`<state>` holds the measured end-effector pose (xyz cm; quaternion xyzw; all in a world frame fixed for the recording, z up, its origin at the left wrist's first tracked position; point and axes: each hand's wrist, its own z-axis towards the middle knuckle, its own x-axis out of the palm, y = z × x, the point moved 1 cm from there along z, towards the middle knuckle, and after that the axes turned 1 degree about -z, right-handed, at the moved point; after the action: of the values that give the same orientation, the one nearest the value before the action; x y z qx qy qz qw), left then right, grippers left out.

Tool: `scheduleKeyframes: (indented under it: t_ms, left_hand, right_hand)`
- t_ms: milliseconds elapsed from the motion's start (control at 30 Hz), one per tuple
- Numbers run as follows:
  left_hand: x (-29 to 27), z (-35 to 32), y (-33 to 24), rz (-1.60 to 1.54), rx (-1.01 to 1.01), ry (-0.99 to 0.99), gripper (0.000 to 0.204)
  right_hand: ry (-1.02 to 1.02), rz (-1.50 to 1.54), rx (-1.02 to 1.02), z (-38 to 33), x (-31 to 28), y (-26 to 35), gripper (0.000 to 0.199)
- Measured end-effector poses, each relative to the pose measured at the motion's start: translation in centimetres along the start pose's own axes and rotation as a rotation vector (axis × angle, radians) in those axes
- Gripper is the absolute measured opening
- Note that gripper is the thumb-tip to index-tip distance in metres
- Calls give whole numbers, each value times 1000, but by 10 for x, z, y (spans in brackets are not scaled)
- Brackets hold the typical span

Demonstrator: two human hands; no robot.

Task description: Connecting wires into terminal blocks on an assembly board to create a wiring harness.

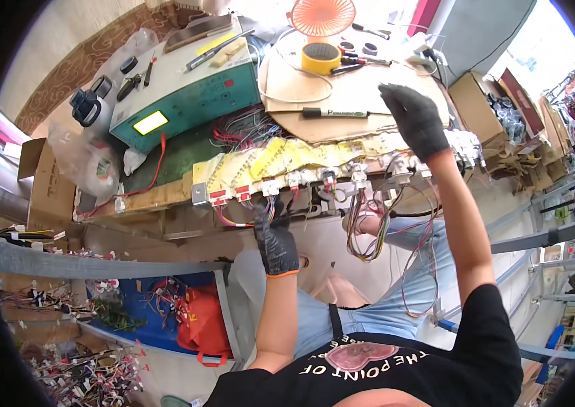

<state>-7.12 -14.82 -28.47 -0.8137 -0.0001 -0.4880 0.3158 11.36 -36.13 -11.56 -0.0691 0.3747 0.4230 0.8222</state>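
The person sits at a crowded workbench [165, 193] and wears dark gloves on both hands. The left hand [276, 239] is closed around a small bunch of coloured wires [268, 207] just under the front edge of the bench, below a row of white connectors with red tags [233, 193]. The right hand [415, 119] is raised higher, with fingers spread flat and holding nothing, and it rests on or just above the long yellowish strip [287, 156] where more connectors sit; I cannot tell if it touches. Other wire bundles [369, 234] hang down in loops between the two arms, over the person's lap. Behind the strip there are sheets of cardboard [341, 85] with a black marker [335, 113] on them, a roll of yellow tape [320, 57], an orange fan [322, 15] and a green box with a lit yellow window [185, 95]. I think that for this step it is good to keep the wires gripped close to their ends, so they stay straight and do not tangle with the hanging loops, and to steady the strip with the free hand while one wire at a time meets its connector.
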Motion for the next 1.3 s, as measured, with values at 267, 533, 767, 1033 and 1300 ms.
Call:
scheduleKeyframes:
  t_ms: [267, 533, 767, 1033, 1300]
  left_hand:
    - [-52, -37, 20, 383, 231, -28, 36]
    - [-49, -51, 24, 367, 361, 56, 37]
    - [-11, -25, 20, 13, 110, 70, 41]
    - [-16, -29, 27, 677, 334, 127, 45]
    - [-20, -43, 20, 224, 211, 106, 60]
  right_hand:
    - [454, -86, -159, 77, 127, -106, 24]
    - [28, 174, -204, 51, 22, 20, 14]
    - [-16, 707, 512, -64, -35, 124, 14]
    - [107, 494, 330, -76, -1, 159, 10]
    - [186, 393, 184, -61, 23, 172, 10]
